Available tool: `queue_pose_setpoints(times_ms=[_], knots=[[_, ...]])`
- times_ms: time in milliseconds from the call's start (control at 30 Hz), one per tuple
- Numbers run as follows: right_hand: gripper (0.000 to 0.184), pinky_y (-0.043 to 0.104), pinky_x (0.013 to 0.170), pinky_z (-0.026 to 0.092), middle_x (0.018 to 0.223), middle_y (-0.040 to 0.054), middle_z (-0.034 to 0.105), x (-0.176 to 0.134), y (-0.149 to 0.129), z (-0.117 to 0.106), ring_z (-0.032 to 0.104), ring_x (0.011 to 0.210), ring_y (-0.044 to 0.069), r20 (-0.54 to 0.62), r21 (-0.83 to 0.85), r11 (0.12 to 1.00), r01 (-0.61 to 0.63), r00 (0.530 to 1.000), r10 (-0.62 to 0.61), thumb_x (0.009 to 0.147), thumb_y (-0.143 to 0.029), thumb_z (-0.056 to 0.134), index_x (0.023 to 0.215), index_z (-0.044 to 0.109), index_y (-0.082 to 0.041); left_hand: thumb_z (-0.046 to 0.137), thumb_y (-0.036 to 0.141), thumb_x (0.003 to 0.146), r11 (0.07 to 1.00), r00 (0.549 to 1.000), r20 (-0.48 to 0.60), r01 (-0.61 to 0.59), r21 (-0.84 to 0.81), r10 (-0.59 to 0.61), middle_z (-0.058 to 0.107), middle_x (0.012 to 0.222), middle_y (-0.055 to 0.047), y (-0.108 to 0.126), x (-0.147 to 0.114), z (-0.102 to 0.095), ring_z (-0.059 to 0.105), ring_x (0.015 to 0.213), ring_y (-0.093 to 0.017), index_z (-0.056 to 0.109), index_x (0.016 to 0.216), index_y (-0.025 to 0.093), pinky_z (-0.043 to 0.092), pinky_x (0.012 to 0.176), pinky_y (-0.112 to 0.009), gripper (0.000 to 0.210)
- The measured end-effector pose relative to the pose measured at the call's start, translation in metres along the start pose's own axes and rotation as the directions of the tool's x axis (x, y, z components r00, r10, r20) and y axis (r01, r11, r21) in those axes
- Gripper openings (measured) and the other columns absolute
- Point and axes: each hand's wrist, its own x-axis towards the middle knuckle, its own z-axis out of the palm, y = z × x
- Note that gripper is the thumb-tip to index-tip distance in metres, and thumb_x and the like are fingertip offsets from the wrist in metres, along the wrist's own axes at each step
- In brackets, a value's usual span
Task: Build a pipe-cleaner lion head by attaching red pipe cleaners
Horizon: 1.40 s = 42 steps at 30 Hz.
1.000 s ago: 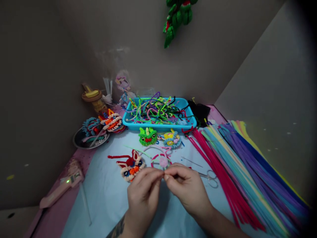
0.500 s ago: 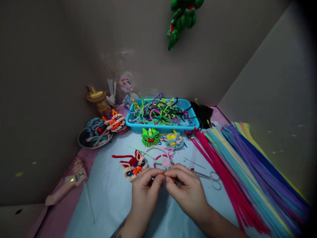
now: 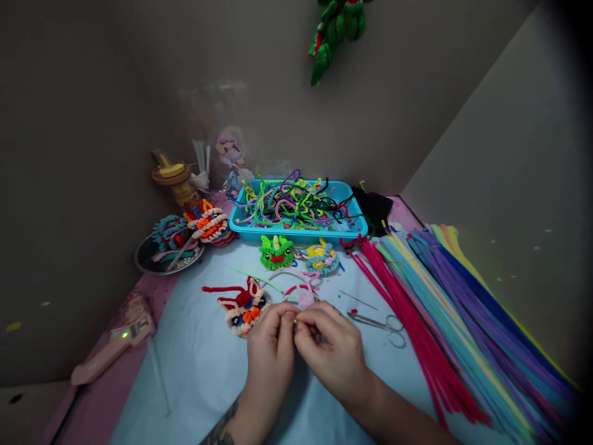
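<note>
Fingertip to fingertip above the pale blue sheet [image 3: 204, 371], my left hand [image 3: 273, 346] and my right hand [image 3: 328, 346] are both closed in a pinch. Whatever lies between them is tiny and mostly covered by the fingers. Just beyond the left hand lies a red, cream and orange pipe-cleaner animal head [image 3: 245, 306]. A pink headband [image 3: 306, 296] is partly hidden behind the fingertips. Small scissors [image 3: 380, 326] lie to the right of my right hand, with a thin metal needle-like rod [image 3: 359, 300] behind them.
A blue tray [image 3: 296, 233] of pipe-cleaner scraps stands at the back, with green [image 3: 276, 253] and blue-yellow [image 3: 322, 259] heads before it. Pipe-cleaner bundles [image 3: 463, 315] cover the right. A pink glue gun [image 3: 120, 340] and a metal bowl [image 3: 143, 259] are at left.
Both hands have stayed pinched together, with the fingers turned slightly and the left thumb more upright. The whole scene has shifted a little left and up in view.
</note>
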Motion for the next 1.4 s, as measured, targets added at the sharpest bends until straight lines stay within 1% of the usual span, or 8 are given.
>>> queue_pose_setpoints(times_ms=[167,267,367,567,733,900,1133,1400], knots=[[0.015,0.021,0.050,0.045,0.061,0.0006,0.060,0.009,0.002,-0.005,0.057,0.056,0.013,0.113,0.128,0.949,-0.287,0.955,0.274,0.073,-0.012,0.053,0.062,0.062,-0.018,0.056,0.012,0.084,0.986,0.984,0.058,-0.167,-0.010,0.167,0.072,0.076,-0.003,-0.008,0.006,-0.013,0.067,0.058,-0.013,0.070,0.089,0.017,0.054,0.052,-0.020,0.015],[0.015,0.022,0.052,0.045,0.061,0.0003,0.057,0.010,0.003,-0.007,0.056,0.058,0.013,0.163,0.169,0.927,-0.336,0.937,0.310,0.072,-0.015,0.053,0.061,0.062,-0.017,0.057,0.004,0.081,0.900,0.900,0.069,-0.433,0.048,0.430,0.073,0.090,-0.006,-0.010,0.009,-0.020,0.070,0.081,-0.015,0.071,0.093,0.018,0.057,0.071,-0.021,0.023],[0.013,0.023,0.055,0.047,0.062,0.0003,0.059,0.009,0.002,-0.007,0.057,0.060,0.013,0.226,0.243,0.878,-0.411,0.905,0.361,0.073,-0.018,0.054,0.064,0.064,-0.017,0.056,0.001,0.081,0.838,0.843,0.092,-0.537,0.094,0.530,0.073,0.088,-0.007,-0.011,0.008,-0.022,0.070,0.081,-0.014,0.070,0.097,0.018,0.056,0.074,-0.021,0.028],[0.010,0.023,0.057,0.050,0.065,0.0005,0.064,0.009,-0.002,-0.010,0.060,0.061,0.013,0.299,0.388,0.790,-0.476,0.875,0.381,0.074,-0.023,0.062,0.071,0.070,-0.018,0.056,0.007,0.083,0.864,0.871,0.025,-0.490,0.110,0.491,0.073,0.083,-0.005,-0.012,0.004,-0.022,0.070,0.075,-0.015,0.068,0.091,0.020,0.058,0.072,-0.025,0.020],[0.013,0.023,0.060,0.051,0.067,0.0015,0.066,0.010,-0.005,-0.014,0.062,0.065,0.014,0.310,0.367,0.831,-0.417,0.897,0.314,0.077,-0.019,0.060,0.071,0.072,-0.019,0.056,0.007,0.084,0.864,0.868,0.038,-0.497,0.076,0.496,0.073,0.084,-0.005,-0.012,0.004,-0.024,0.070,0.078,-0.015,0.067,0.092,0.020,0.057,0.071,-0.024,0.019],[0.017,0.025,0.061,0.050,0.069,0.0024,0.066,0.011,-0.005,-0.018,0.062,0.066,0.014,0.347,0.282,0.889,-0.361,0.902,0.256,0.079,-0.016,0.058,0.071,0.072,-0.019,0.056,0.005,0.084,0.804,0.806,0.066,-0.591,0.067,0.588,0.071,0.084,-0.005,-0.013,0.007,-0.026,0.068,0.077,-0.015,0.064,0.099,0.021,0.056,0.071,-0.026,0.024],[0.017,0.023,0.055,0.047,0.063,0.0002,0.061,0.007,-0.003,-0.014,0.058,0.060,0.013,0.218,0.247,0.934,-0.257,0.954,0.204,0.076,-0.012,0.054,0.066,0.067,-0.018,0.058,0.002,0.080,0.802,0.810,0.050,-0.586,0.114,0.584,0.072,0.084,-0.006,-0.015,0.002,-0.021,0.068,0.077,-0.015,0.066,0.097,0.019,0.057,0.070,-0.025,0.025],[0.017,0.021,0.053,0.044,0.064,-0.0006,0.057,0.003,0.001,-0.008,0.056,0.059,0.012,0.107,0.206,0.970,-0.130,0.988,0.110,0.074,-0.008,0.053,0.065,0.062,-0.018,0.064,0.010,0.080,0.915,0.914,0.015,-0.404,-0.001,0.404,0.075,0.081,-0.003,-0.009,0.000,-0.017,0.071,0.074,-0.015,0.070,0.088,0.020,0.058,0.068,-0.023,0.015]])
